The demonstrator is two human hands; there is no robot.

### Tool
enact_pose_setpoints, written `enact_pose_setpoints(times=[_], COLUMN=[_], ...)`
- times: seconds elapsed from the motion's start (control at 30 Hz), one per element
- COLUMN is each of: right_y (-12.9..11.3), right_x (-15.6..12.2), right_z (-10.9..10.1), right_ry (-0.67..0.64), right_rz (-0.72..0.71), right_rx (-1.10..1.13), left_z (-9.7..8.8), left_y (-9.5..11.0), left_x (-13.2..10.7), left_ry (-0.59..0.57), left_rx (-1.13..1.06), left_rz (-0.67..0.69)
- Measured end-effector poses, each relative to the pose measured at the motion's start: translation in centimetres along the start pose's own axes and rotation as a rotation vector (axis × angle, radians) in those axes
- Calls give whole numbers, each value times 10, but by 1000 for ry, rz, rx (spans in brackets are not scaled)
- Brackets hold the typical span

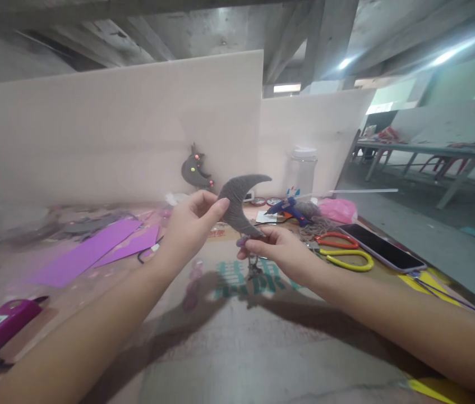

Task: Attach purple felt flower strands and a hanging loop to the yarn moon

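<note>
A grey crescent moon (239,193), wrapped in what looks like yarn, is held up above the table in front of me. My left hand (199,219) pinches its outer curve between thumb and fingers. At the lower tip, my right hand (281,247) has its thumb and fingertips closed around a small purple piece (242,241) close to the moon. Below those fingers dangles a small dark ornament (255,268), too blurred to make out. A second dark crescent (195,171) with coloured dots rests against the white board behind.
To the right are a blue glue gun (294,210), yellow-handled pliers (346,258), a red-handled tool (340,240), a phone (382,247) and a clear bottle (302,171). Purple sheets (90,255) and a magenta power strip (5,325) lie left. A white board (136,129) stands behind.
</note>
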State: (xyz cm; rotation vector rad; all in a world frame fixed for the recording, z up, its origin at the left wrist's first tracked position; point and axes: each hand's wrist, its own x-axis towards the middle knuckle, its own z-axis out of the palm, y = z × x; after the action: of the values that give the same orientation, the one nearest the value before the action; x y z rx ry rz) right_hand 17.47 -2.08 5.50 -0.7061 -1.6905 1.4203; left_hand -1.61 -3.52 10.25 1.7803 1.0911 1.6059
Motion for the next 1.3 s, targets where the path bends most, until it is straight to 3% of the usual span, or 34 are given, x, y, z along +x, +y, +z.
enact_pose_setpoints(times=[0.2, 0.53, 0.93, 1.17, 1.3], right_y=[2, 2, 11, 4, -8], right_x=[-1, -3, 5, 6, 5], right_z=[3, 0, -2, -9, -11], right_ry=[-39, -77, -127, -100, 5], right_rz=[47, 6, 105, -13, -133], right_rx=[58, 130, -9, -37, -62], left_z=[-1, -2, -2, -6, -7], left_y=[0, -2, -1, -3, -1], left_x=[0, 3, 2, 6, 6], left_ry=[20, 26, 23, 37, 42], left_rx=[35, 22, -79, -89, -59], left_rz=[-5, -12, 37, 71, 71])
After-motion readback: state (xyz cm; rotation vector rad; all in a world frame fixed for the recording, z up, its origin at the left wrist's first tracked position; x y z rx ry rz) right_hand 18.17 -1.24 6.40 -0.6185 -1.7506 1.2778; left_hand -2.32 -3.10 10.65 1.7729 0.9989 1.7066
